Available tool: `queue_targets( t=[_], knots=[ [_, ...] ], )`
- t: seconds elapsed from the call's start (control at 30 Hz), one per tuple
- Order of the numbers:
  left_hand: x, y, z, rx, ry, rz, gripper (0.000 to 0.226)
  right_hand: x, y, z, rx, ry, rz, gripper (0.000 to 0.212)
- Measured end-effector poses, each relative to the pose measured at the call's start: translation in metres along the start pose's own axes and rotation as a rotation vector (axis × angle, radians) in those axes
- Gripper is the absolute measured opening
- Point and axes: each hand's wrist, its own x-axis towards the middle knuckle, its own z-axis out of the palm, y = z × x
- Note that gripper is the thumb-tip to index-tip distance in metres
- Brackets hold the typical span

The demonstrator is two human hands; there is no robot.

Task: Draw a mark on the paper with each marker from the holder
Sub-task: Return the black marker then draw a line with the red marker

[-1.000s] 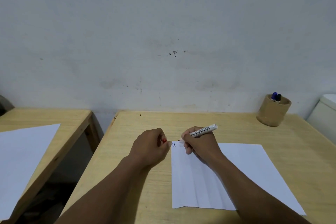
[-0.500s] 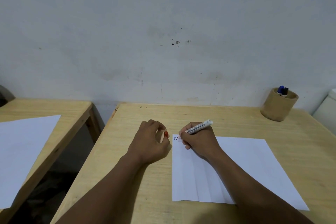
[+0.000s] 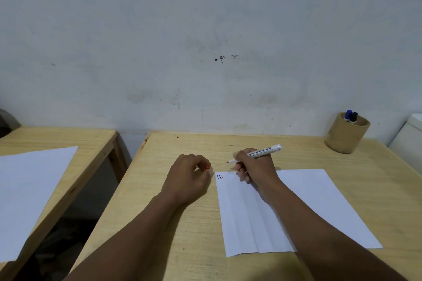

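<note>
1. Our right hand [image 3: 255,166] grips the uncapped red marker [image 3: 258,153], tip lifted above the paper [image 3: 319,201] at frame centre; it could smear the marks [image 3: 219,176].
2. Our left hand [image 3: 187,178] pinches the red cap [image 3: 207,167]; misaligned recapping could ink fingers.
3. The holder [image 3: 344,134], upper right, could tip.

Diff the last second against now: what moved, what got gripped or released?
The right hand lifted the red marker off the paper; its tip now hangs clear beyond the top edge. A short red mark has joined the two dark strokes. Nothing taken or released. Unchanged: left hand pinches the red cap; two markers sit in the holder.
</note>
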Motion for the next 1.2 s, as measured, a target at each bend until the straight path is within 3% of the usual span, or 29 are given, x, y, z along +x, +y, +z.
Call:
queue_targets(
  t=[0.2,0.33,0.47,0.7,1.07,1.2],
  knots=[
    [0.022,0.032,-0.012,-0.604,0.057,-0.334,0.004,0.001,-0.034,-0.018,0.251,0.062,-0.007,0.011],
    [0.045,0.066,-0.015,-0.886,-0.051,-0.408,0.009,-0.009,-0.062,-0.041,0.373,-0.054,0.03,0.011],
    [0.056,0.095,0.001,-1.056,-0.143,-0.44,0.014,-0.018,-0.074,-0.064,0.484,-0.061,0.057,0.021],
    [0.064,0.136,0.037,-1.065,-0.302,-0.39,0.016,-0.028,-0.075,-0.094,0.439,0.027,-0.013,0.013],
    [0.087,0.181,0.077,-0.996,-0.241,-0.3,0.011,-0.015,-0.07,-0.127,0.61,0.084,-0.043,0.018],
    [0.101,0.203,0.091,-0.93,-0.213,-0.222,0.012,-0.01,-0.076,-0.154,0.554,0.119,-0.035,0.041]
  ],
)
